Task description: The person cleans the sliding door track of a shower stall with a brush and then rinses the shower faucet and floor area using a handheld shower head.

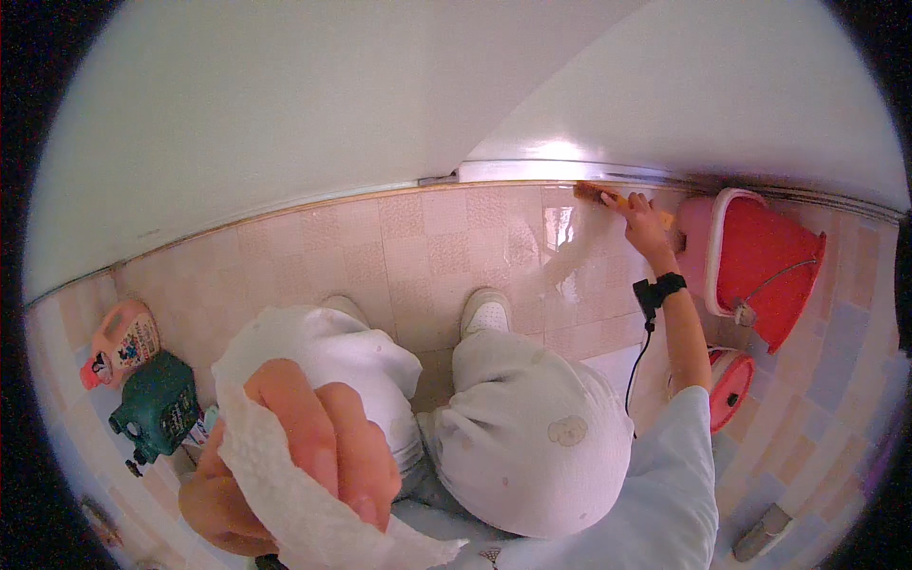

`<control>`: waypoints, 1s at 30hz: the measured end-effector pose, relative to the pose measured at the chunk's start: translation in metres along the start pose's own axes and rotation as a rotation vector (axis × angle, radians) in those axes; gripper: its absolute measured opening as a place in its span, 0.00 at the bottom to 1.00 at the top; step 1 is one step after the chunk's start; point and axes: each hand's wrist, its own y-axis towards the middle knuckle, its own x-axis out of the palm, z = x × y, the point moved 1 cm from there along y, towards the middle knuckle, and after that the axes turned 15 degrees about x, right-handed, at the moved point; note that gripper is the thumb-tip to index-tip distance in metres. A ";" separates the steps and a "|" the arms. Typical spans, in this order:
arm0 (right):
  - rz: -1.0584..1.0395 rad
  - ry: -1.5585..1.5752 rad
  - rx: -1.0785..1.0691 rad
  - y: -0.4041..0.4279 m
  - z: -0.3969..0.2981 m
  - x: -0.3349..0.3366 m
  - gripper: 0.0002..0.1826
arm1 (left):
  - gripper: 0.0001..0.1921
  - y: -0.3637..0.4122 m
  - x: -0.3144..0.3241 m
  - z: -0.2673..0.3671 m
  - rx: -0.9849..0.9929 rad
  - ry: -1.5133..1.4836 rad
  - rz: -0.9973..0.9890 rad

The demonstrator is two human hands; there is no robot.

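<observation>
My right hand (645,221) holds the yellow handle of a scrub brush (590,192), its brown bristles at the seam where the tiled floor (427,235) meets the white wall base. Water lies on the tiles just below the brush. Close to the camera, my left hand (313,442) grips a crumpled white tissue or cloth (263,456), which hangs down past the fingers. A black band with a cable sits on my right wrist.
At the right, a pink bucket (698,242) and a red bucket (776,263) lie by the wall, with a round red container (732,390) below. A pink bottle (132,338) and a dark green jug (160,402) are at the left.
</observation>
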 end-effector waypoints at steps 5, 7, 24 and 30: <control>-0.069 0.015 -0.100 0.007 -0.055 0.005 0.38 | 0.13 0.003 0.010 0.008 -0.125 -0.035 0.199; 0.184 0.076 -0.270 0.013 -0.094 0.002 0.41 | 0.12 0.006 0.005 0.011 -0.160 0.018 0.152; 0.222 0.121 -0.383 0.041 -0.142 0.015 0.43 | 0.13 0.015 0.044 -0.045 -0.061 0.070 0.292; 0.342 0.180 -0.507 0.087 -0.220 0.029 0.39 | 0.16 -0.010 0.053 -0.055 0.244 0.249 0.479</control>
